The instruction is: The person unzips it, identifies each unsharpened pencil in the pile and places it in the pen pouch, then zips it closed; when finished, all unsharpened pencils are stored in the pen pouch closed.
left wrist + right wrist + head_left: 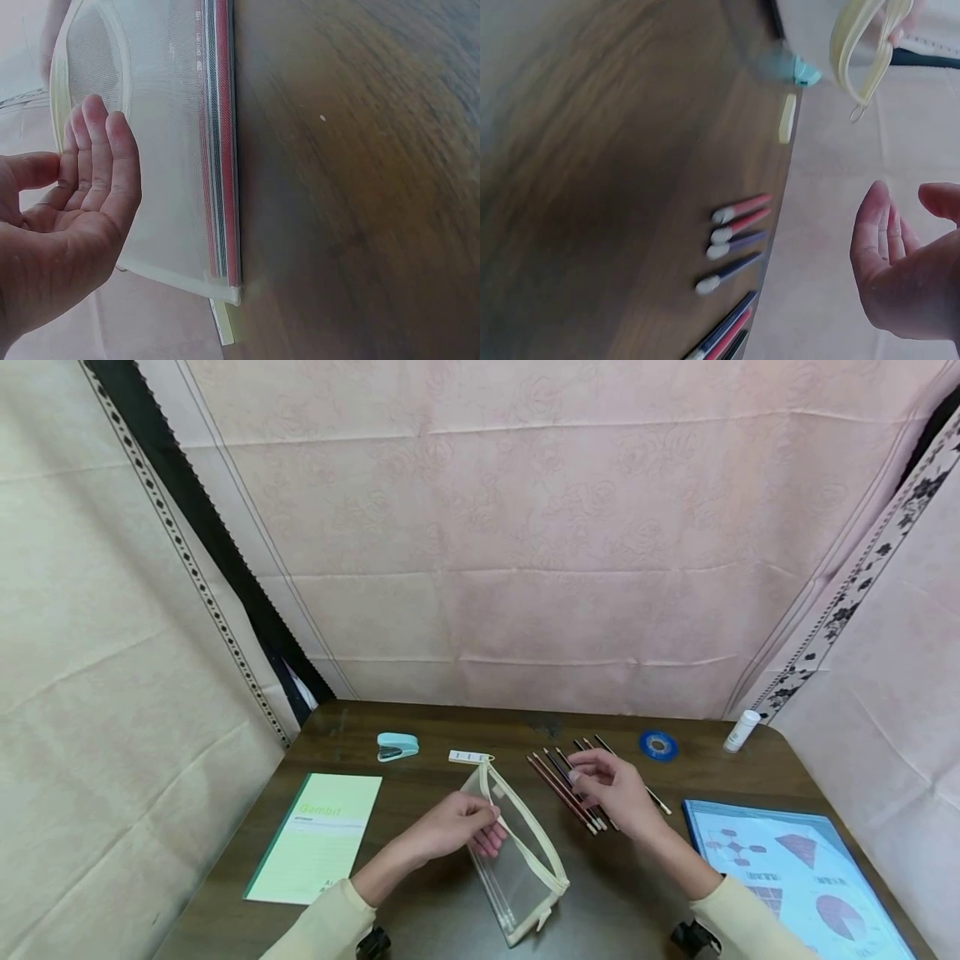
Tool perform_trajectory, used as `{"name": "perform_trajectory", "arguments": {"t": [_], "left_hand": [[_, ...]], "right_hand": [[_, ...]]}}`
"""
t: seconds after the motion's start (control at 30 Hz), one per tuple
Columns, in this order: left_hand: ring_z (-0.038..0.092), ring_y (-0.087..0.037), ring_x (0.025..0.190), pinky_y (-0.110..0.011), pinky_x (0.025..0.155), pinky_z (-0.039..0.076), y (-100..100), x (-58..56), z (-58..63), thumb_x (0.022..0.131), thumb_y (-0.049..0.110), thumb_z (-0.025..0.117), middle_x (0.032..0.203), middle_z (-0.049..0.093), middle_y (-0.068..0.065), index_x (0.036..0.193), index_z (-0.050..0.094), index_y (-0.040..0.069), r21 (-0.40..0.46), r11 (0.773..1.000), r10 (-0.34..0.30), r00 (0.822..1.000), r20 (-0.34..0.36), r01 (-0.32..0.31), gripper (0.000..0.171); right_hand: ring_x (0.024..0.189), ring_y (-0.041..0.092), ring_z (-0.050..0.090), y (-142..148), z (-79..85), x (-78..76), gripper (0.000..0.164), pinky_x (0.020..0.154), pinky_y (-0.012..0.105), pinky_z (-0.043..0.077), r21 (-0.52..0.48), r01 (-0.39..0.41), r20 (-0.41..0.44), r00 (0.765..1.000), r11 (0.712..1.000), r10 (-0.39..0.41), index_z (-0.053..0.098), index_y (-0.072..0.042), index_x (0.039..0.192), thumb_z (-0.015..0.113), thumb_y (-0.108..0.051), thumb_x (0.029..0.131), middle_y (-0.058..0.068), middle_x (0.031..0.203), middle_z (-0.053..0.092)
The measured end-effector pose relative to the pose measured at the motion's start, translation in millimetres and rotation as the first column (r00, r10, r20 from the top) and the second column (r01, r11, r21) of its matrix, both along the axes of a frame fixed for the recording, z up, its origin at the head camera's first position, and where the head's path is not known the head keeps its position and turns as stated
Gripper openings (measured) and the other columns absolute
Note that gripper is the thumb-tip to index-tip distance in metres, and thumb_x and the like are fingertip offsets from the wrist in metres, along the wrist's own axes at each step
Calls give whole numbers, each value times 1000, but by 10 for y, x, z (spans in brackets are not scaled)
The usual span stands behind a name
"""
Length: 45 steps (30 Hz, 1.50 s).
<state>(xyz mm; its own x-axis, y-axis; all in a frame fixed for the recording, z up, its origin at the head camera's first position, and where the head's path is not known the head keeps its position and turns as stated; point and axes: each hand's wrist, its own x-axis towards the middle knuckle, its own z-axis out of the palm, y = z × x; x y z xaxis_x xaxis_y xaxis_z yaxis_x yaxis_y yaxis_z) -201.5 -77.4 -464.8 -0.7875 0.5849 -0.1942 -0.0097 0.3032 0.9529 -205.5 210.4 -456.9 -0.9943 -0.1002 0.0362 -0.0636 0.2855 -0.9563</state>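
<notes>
A pale mesh zip pouch (517, 868) stands on the table with its zipped top gaping. My left hand (468, 827) pinches the pouch's near rim between thumb and fingers; the left wrist view shows the thumb against the cream edge (56, 135). Long red and dark stripes (217, 150) run along the pouch's base. Several red and dark pencils (562, 789) lie side by side to the right of the pouch. Over them hovers my right hand (611, 789), its fingers bent and the thumb apart. Nothing shows between the right hand's fingers (874, 232) in the right wrist view.
Behind the pouch lie a mint stapler (397, 746) and a small white block (468, 757). A green notebook (322, 835) is at left. Blue tape (658, 746), a white capped tube (742, 731) and a blue printed folder (795, 877) are at right. Curtains (525, 568) surround the table.
</notes>
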Motion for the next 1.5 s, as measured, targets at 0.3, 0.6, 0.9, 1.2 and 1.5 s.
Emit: {"name": "perform_trajectory", "arguments": {"t": [0.3,0.6,0.9,1.2,1.5], "left_hand": [[72,-22,75,-42,71,61,17,-10,-27,101,25,48,86,72,-12,91,70,3,13,1000,-5,1000,7,5,32],[72,-22,74,-41,70,61,2,-8,-29,102,25,47,84,73,-11,91,70,5,-9,1000,1,1000,12,-1,33],[72,-24,75,-43,71,61,-14,-14,-24,102,27,47,84,72,-11,91,70,5,-15,1000,9,1000,13,-8,34],[72,-25,78,-42,73,61,-23,-6,-6,102,25,48,86,72,-12,92,70,4,-5,1000,14,1000,15,-14,33],[72,-26,78,-45,74,60,-46,-8,3,102,24,47,86,73,-12,93,69,3,4,1000,2,1000,2,-2,32]], "right_hand": [[86,17,69,224,-106,-197,34,76,45,60,52,76,7,997,996,-76,59,-16,121,64,-33,92,17,113,64],[97,40,63,435,-304,-407,33,73,43,61,107,78,-6,997,991,-78,57,-6,125,61,-21,95,25,117,62],[80,26,64,563,-394,-577,31,63,31,56,375,31,-35,999,926,-20,59,-5,121,64,-9,90,14,102,67],[73,15,58,630,-382,-670,34,68,32,49,595,52,-137,990,802,38,65,-9,111,77,-12,80,4,84,66],[80,18,61,634,-472,-680,34,74,42,54,654,19,-130,988,756,89,67,-13,110,77,-5,78,8,91,67]]}}
